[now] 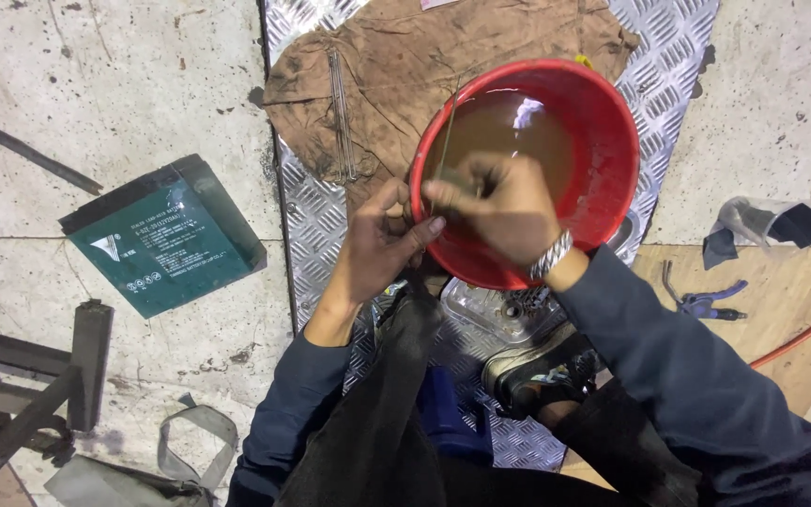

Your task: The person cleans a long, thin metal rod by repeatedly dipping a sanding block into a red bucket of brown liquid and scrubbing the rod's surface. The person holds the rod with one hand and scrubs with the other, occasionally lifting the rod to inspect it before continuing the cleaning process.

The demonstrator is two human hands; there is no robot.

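Green battery (166, 239) flat on the concrete far left, untouched. Left hand (377, 246) and right hand (504, 208) meet at the near rim of the red bucket (603, 141), both pinched closed on one thin metal rod (447, 141). Rod's long axis runs up and away from the grip over the brown water, left hand lower on it; spare rods (340, 117) lie on the brown cloth (396, 56) beyond.

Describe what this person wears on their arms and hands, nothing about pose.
Both arms are covered by long dark blue-grey sleeves reaching the wrists. The right hand is bare, with a chunky silver-coloured link bracelet at its wrist. The left hand is bare too: no glove, and no band shows on it.
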